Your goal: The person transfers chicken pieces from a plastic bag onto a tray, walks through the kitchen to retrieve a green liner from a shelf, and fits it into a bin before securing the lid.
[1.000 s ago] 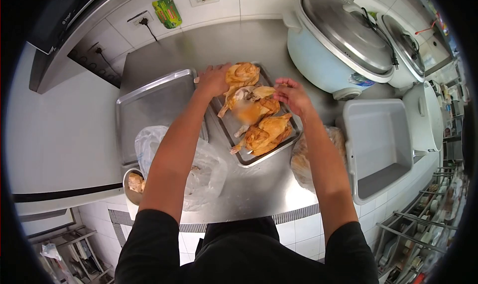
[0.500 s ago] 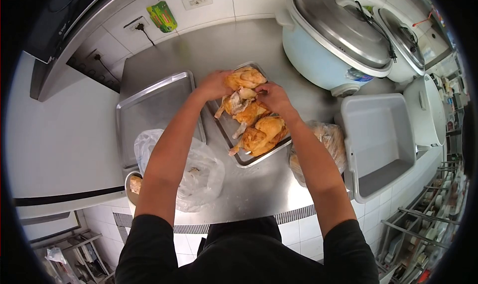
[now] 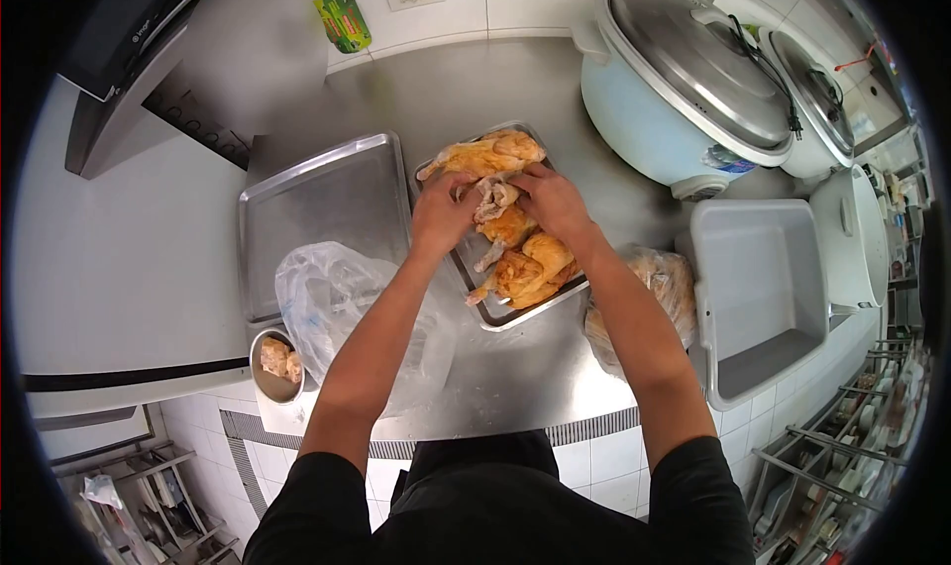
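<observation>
Three yellow-skinned chickens lie in a row on a metal tray. The far chicken stretches across the tray's back end, and the near chicken rests at the front. Between them is the middle chicken, gripped from both sides at its pale end. My left hand has its fingers closed on the left side of it. My right hand holds it from the right, thumb and fingers bent inward; some fingertips are hidden.
A second metal tray lies to the left, partly under a clear plastic bag. A small pot holds meat pieces. On the right are a wrapped bundle, a grey tub and a large blue rice cooker.
Both hands have come from the far chicken down to the middle one. The far chicken now lies stretched crosswise, released. The view has shifted slightly.
</observation>
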